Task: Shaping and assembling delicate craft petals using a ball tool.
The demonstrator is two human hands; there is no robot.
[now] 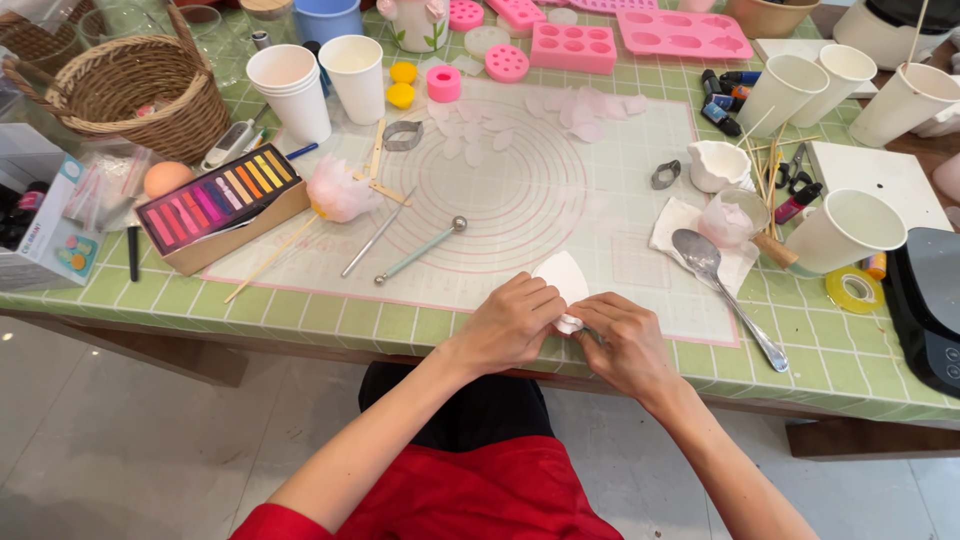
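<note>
Both hands at the near edge of the counter (300, 310), working one small white piece (563, 275), a thin petal-like sheet. Left hand (510, 322) curled, fingers closed down over the piece's lower left. Right hand (625, 345) pinches a small white lump at the piece's base, fingertips tight together, touching the left hand's fingertips. The piece sticks out at 12 o'clock from where the two hands meet, fanning up over the pale silicone mat (560, 190).

Around it:
- Ball-tipped tool (420, 250) and a thin metal rod (375, 240) lie on the mat at 10 o'clock from the left hand, apart from it.
- Pink fluffy flower on a stick (338, 190) further out at 10 o'clock, beside the box of coloured chalks (220, 200).
- Metal spoon (725, 290) at 2 o'clock from the right hand, near but not touching.
- Loose pale pink petals (540, 115) at 12 o'clock, far side of the mat.
- Paper cups (320, 80) at 11 o'clock, wicker basket (140, 90) far left, pink silicone moulds (640, 35) along the back edge.
</note>
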